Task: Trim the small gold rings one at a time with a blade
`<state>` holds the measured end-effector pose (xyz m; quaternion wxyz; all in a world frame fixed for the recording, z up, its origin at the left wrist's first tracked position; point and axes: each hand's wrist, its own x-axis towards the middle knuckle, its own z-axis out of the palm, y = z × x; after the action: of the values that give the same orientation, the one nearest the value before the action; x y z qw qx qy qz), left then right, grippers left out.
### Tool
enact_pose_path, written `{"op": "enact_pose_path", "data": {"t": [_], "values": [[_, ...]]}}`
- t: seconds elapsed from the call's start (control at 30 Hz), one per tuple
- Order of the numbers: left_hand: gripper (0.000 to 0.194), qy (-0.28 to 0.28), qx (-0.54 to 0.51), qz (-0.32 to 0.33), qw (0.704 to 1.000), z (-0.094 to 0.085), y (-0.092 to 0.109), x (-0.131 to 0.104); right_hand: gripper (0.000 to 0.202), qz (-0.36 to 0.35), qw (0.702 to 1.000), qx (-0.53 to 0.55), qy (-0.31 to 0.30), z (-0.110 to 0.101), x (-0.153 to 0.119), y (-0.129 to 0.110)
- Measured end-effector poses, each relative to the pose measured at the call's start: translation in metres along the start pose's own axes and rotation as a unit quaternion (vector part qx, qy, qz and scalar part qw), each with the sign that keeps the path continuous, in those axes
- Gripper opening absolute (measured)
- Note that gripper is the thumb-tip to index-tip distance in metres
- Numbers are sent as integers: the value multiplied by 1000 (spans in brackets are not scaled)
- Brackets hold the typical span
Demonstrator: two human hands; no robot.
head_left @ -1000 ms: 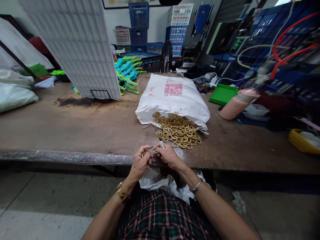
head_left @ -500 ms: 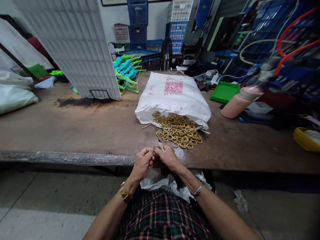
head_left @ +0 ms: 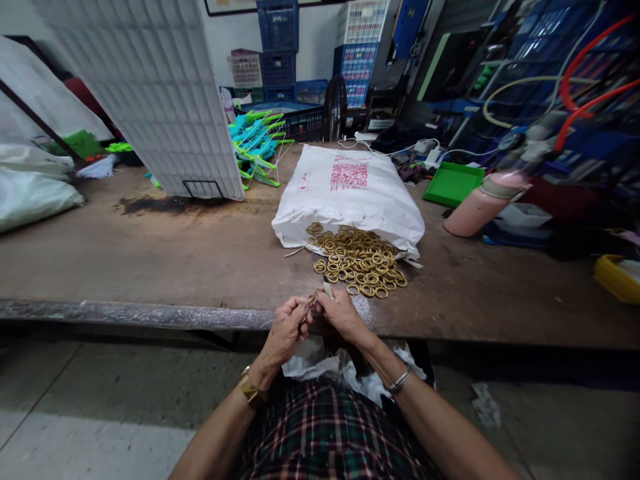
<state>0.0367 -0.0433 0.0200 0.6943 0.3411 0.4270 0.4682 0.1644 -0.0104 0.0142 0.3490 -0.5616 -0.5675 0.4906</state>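
Observation:
My left hand (head_left: pixel 289 327) is closed, its fingers pinching a brass-coloured ring (head_left: pixel 311 301) at the table's front edge. Close against it, my right hand (head_left: pixel 342 313) is closed around a small pale-handled tool with a dark tip (head_left: pixel 328 289). Its kind is hard to make out, since the fingers cover most of it. The right fingertips meet the ring beside the left ones. Just beyond both hands, a pile of brass-coloured rings (head_left: pixel 367 270) spills from the mouth of a white sack (head_left: pixel 320 193) printed with a red code.
On the wooden table (head_left: pixel 150 257) a tall white ribbed panel (head_left: pixel 160 100) stands at left, with teal and green plastic pieces (head_left: pixel 257 143) behind it. Right of the sack are a green tray (head_left: pixel 453 183), a pink bottle (head_left: pixel 475 210) and a yellow container (head_left: pixel 617 280).
My fingers have shifted slightly, and the ring shows more clearly between them. The pale tool has tilted and moved a little to the right. The pile and sack look the same.

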Motion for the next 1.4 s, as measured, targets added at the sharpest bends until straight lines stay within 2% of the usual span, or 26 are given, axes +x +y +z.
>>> {"op": "enact_pose_path", "data": {"t": [0.07, 0.17, 0.23, 0.33, 0.63, 0.83, 0.93, 1.03, 1.2, 1.4], "values": [[34, 18, 7, 7, 1000, 0, -1, 1, 25, -58, 992, -110, 25, -3, -3, 0], [34, 37, 29, 24, 999, -1, -2, 2, 21, -130, 958, -256, -10, -5, -9, 2], [33, 46, 43, 37, 997, -1, -3, 3, 19, -152, 934, -322, -36, -5, -12, 4], [32, 52, 60, 47, 996, -2, -5, 4, 22, -152, 910, -384, -41, -4, -14, 6], [31, 61, 84, 50, 993, -4, -5, 3, 27, -144, 890, -427, -65, -2, -14, 3], [31, 51, 87, 35, 994, -7, -5, 2, 28, -102, 867, -483, -69, 3, -12, 0], [30, 17, 65, 21, 997, -6, 0, -7, 29, -77, 862, -499, -39, -1, -2, -2], [28, -19, 13, -10, 1000, -4, 6, -16, 29, -55, 855, -515, 29, -11, 13, -4], [31, -2, -114, -63, 991, -10, 6, -15, 23, -50, 841, -526, 120, -20, 40, -9], [28, 11, -171, -70, 983, -19, 4, -9, 21, -45, 827, -551, 99, -12, 61, -8]]}}
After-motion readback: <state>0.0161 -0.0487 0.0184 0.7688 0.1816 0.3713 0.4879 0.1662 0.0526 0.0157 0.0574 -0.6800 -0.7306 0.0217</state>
